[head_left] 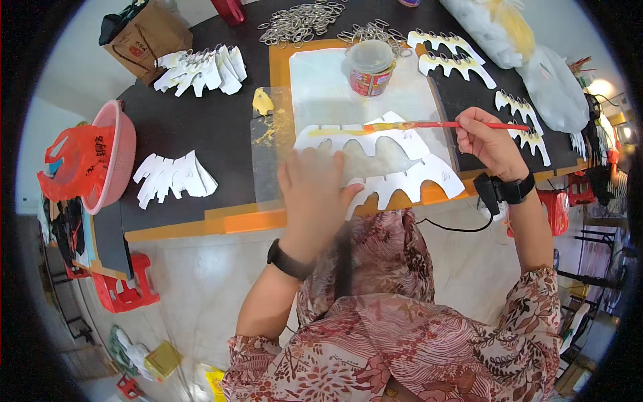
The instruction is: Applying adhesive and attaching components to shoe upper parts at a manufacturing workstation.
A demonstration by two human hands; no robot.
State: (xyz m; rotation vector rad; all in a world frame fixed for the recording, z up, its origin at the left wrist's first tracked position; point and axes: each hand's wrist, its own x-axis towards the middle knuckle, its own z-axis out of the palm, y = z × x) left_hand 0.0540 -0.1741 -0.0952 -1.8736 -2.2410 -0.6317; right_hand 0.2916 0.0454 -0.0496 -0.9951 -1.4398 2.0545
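My right hand (492, 141) pinches the handle of a long red brush (435, 124). The brush's head lies over the upper edge of a white scalloped paper cutout (408, 142), where a yellow streak runs along the notched border. My left hand (311, 191), somewhat blurred, rests over the cutout's lower left with fingers apart and thumb out. Partly beneath that cutout and nearer me lies a second scalloped cutout (439, 179). Both sit on a white sheet (321, 80). Beyond the brush stands a small tub (370, 82) with a red label.
Stacks of white cutouts (175, 177) lie at left, ringed ones (204, 70) farther back. Metal rings (301, 23) are heaped at the far side. More ringed cutouts (462, 63) lie at right. A pink basket (114, 157) stands at the left edge, plastic bags (552, 87) at the right.
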